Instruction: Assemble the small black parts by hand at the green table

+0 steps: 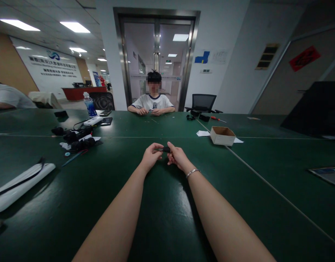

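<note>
Over the green table (162,218), my left hand (151,158) and my right hand (179,158) meet around a small black piece (166,149). Thumb and fingers of my right hand pinch its right part. At the other end, my left fingers close on a thinner, greyish tip. Fingers cover much of the piece, and it is too small to name its exact kind. A silver bracelet (192,173) circles my right wrist.
An open cardboard box (222,136) stands to the right, with a red screwdriver (218,119) behind it. Dark cables and parts (74,138), a bottle (89,104) and a long white case (22,185) are at left. Across the table sits a person (153,100).
</note>
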Action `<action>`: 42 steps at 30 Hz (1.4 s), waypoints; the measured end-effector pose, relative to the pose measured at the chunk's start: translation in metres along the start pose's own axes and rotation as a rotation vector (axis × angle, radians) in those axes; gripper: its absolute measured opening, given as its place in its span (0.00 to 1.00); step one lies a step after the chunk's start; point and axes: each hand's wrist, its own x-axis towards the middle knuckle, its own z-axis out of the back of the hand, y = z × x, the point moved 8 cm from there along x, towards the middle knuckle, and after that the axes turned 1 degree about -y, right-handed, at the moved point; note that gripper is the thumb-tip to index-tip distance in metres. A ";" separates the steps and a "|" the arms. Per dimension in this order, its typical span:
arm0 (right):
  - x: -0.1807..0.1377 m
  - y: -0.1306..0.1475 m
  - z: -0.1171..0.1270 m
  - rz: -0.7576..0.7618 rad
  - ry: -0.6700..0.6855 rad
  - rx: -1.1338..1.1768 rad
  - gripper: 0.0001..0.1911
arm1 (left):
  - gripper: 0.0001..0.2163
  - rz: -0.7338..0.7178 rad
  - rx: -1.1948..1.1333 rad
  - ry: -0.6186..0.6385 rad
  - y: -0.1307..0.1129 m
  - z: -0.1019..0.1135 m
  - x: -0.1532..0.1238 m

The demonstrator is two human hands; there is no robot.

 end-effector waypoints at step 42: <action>-0.005 0.003 -0.008 0.018 0.124 0.069 0.18 | 0.12 0.095 0.025 0.002 0.010 -0.005 0.006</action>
